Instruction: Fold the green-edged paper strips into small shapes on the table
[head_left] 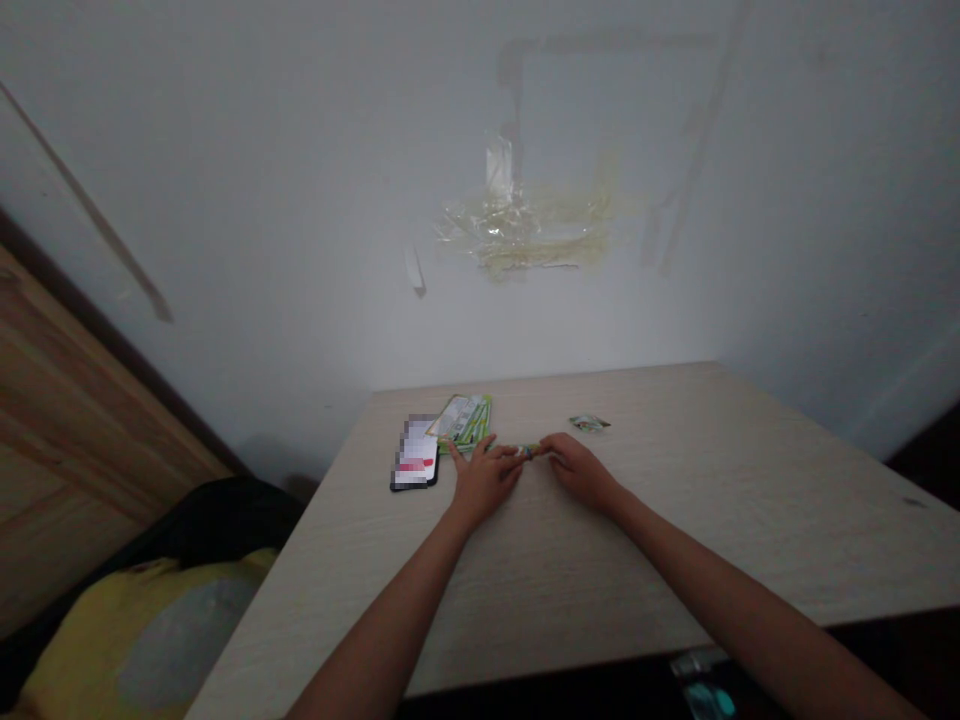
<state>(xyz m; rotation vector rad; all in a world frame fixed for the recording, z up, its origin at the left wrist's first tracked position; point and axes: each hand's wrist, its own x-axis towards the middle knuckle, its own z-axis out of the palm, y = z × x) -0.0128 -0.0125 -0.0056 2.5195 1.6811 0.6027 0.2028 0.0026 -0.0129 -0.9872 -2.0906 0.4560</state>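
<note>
Between my hands, low over the table, lies a small narrow folded piece of green and white printed wrapper (529, 452). My left hand (484, 488) presses its left end with the thumb and a fingertip, while its other fingers spread out toward the left. The fingers of my right hand (576, 468) are pinched on the right end. Just beyond my left fingers is a pile of flat green printed wrappers (472, 418). Another small folded wrapper (590, 423) sits apart, behind my right hand. Whether the pieces are paper or plastic film I cannot tell.
A phone (417, 450) with a partly blurred screen lies left of the pile, touching it. The pale wooden table (675, 430) meets a wall with old tape (517, 215). Left of the table is a yellow and grey soft item (150, 630).
</note>
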